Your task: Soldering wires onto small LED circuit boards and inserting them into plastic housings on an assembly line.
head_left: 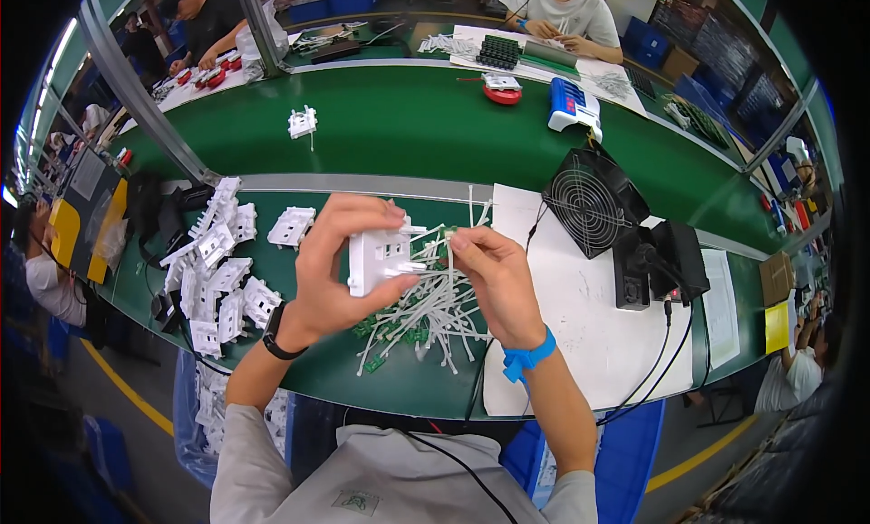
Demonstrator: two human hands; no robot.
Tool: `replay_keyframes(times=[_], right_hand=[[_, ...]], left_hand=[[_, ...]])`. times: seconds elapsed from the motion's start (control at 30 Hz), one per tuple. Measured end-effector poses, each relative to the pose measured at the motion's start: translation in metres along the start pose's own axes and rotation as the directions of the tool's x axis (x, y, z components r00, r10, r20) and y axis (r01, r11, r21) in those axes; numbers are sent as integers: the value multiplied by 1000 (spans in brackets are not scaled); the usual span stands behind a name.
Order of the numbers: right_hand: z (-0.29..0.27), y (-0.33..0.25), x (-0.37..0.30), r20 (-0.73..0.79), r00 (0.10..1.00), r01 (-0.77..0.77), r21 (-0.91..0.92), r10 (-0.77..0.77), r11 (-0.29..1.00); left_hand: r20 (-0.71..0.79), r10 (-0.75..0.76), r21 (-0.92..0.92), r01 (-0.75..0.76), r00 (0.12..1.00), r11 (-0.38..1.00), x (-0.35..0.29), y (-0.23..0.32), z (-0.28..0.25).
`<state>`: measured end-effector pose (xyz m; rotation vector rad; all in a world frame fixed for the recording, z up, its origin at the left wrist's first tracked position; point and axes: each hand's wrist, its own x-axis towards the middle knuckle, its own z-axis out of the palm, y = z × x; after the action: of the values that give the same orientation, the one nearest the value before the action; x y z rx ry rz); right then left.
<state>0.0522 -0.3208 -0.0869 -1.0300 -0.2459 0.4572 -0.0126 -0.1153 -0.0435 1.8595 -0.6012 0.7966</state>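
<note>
My left hand (319,284) grips a white plastic housing (365,263) between thumb and fingers, with its pegs turned to the right. Beside it, my right hand (501,287) pinches a small green circuit board with a white lead (449,235), close to the housing but seemingly apart from it. Below both hands lies a tangled heap of white leads (437,317) with small green boards among them. Left of my left hand are a pile of similar white housings (215,252) and a single housing (291,226).
A black fan (584,202) and a black power box (660,263) with cables stand on white board (535,370) at right. Beyond the metal rail runs a green belt (390,116) carrying a housing (303,123), a red round part (501,94) and a blue-white device (574,107). Co-workers sit opposite.
</note>
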Motion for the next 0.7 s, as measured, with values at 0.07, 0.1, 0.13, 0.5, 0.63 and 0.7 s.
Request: replay_keyframes(times=[0.07,0.1,0.13,0.5,0.63,0.7], right_hand=[[2,-1,-3,46,997,-61,80,57,995],[4,-2,-6,94,990,-123,155,110,980],[6,-2,-7,98,986,-145,147,131,978],[11,10,-10,186,966,-206,139,179,968],[9,10,-10,171,963,-238,188,207,953],[10,12,-11,167,962,-245,187,215,952]], left_hand=[[-4,70,24,-70,998,997,-3,0,5],[-4,70,22,-70,998,997,-4,1,6],[-10,82,20,-82,997,996,-5,2,6],[-53,38,-97,-43,998,994,-13,-10,10],[-50,-34,-213,22,998,977,-17,-14,12],[-49,-44,-226,32,998,974,-18,-14,13]])
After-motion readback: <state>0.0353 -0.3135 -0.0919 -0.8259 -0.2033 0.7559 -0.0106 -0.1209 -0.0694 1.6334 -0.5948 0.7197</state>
